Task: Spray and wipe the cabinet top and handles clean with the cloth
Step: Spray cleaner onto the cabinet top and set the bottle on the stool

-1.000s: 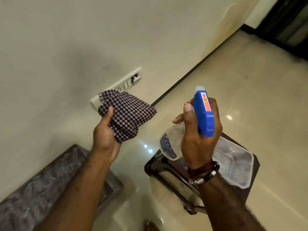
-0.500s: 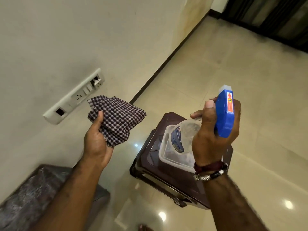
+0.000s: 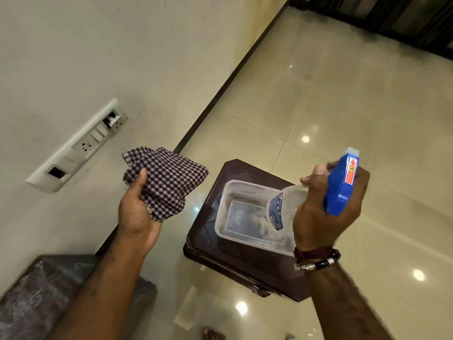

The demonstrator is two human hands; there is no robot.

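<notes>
since a second ago the view has swung away from the grey stone-topped cabinet point(image 3: 36, 288), which now sits only in the lower left corner, blurred, and more of the brown stool point(image 3: 245, 268) has come into sight below the hands. the hands themselves have kept their hold and their spacing while the scene slid under them. the left hand point(image 3: 136, 212) holds the checked cloth point(image 3: 166, 180) bunched in its grip, thumb lying over the fabric, raised in front of the wall near the switch plate point(image 3: 81, 146). the right hand point(image 3: 326, 212) is wrapped round the neck of the spray bottle point(image 3: 340, 185), forefinger forward by the trigger, the clear body hanging over the clear tub point(image 3: 235, 217) that rests on the stool.

for the task this looks like a turn away from the cabinet, or a pause between passes: neither spray nor cloth is aimed at its top, and no handles show in this view. whether the top is already wiped cannot be judged from the smeared corner that shows. both tools are in hand, so the work could resume as soon as the person faces the cabinet.

writing: the blue head carries a red sticker with a white arrow and a small yellow mark, its text too small to read. the bottle's dark blue label has pale print, likewise unreadable. no brand can be made out.
</notes>
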